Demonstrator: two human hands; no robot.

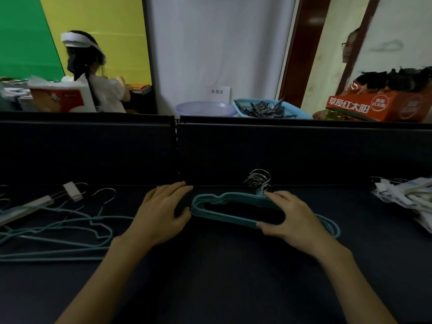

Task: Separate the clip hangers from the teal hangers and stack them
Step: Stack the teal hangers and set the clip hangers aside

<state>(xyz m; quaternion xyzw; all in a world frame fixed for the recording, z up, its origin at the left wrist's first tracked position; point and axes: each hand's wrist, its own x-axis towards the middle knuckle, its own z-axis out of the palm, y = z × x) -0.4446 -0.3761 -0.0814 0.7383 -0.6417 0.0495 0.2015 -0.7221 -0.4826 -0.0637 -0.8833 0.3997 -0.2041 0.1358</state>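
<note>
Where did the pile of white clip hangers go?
The white clip hangers lie at the far right edge of the dark table, beyond the right hand and the teal hanger stack.

**Dark table, three hanger groups**

Dark table (222, 277) with a low dark back panel (280, 150) along its far edge. Centre: teal stack (224, 217), hangers nested flat, metal hooks (258, 181) bunched at the panel. Left: loose teal hangers (60, 235) spread and overlapping, mixed with clip hangers (35, 204), white clips showing. Far right edge: white clip pile (406, 195), partly out of view. Front of table bare.
</note>
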